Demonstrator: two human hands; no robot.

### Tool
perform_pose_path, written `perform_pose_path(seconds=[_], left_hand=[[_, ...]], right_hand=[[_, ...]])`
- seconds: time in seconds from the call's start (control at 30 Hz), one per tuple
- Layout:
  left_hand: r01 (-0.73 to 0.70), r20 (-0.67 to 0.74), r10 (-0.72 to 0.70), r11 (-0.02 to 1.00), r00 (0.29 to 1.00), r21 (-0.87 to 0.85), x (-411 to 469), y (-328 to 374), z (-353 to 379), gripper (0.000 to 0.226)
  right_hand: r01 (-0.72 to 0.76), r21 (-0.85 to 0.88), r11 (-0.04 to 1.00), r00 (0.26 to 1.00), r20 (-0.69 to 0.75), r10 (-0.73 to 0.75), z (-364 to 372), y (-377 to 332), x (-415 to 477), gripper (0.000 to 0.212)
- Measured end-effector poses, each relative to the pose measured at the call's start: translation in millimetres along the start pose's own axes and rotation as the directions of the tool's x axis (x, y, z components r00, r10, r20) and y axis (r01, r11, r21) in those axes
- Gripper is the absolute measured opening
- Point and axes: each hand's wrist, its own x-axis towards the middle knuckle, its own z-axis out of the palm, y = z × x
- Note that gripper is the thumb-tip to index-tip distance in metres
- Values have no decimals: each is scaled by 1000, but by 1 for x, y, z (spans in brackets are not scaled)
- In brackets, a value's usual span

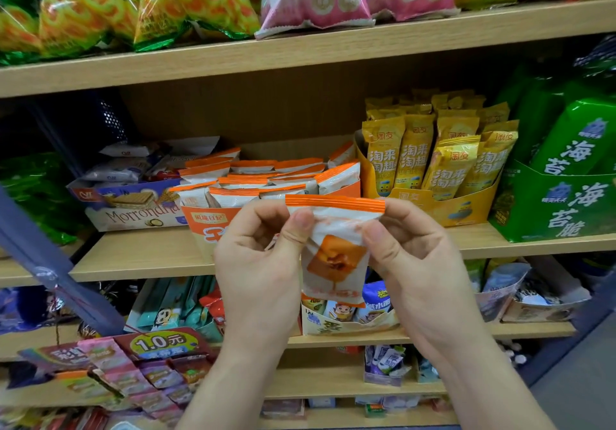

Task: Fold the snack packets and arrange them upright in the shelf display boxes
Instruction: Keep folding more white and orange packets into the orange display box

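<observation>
I see a wooden shelf running behind both hands. Up and to the right of my right hand sits one green box printed 海苔脆 twice. Just above that hand is one yellow box with four yellow stick packets in its front row and more behind; the rest of their writing is too small to read. Left of my left hand lies one wafer box, its label starting "Morrond". Directly behind the hands stands one orange display box holding at least ten orange-topped packets, upright. Both hands pinch one snack packet by its upper corners, thumb against forefinger; it hangs between them, in front of that box. Below the left hand, one price tag reads "1.0元".
</observation>
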Motion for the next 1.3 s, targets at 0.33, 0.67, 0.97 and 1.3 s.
perform_pose_path(seconds=[0.33,0.67,0.97,1.3], left_hand=[[-110,332,55,983,942,148,12,-6,-19,18],[-86,117,71,988,991,129,5,-9,-14,5],[-71,368,22,990,929,120,10,-1,-21,21],[-125,336,80,986,939,113,7,-2,-19,7]], right_hand=[[171,-239,956,985,28,-169,4,-6,0,15],[263,-495,828,965,153,-215,-2,-3,-1,12],[403,-560,724,913,196,-357,-3,-1,0,17],[480,-635,606,872,268,-409,-2,-1,1,15]])
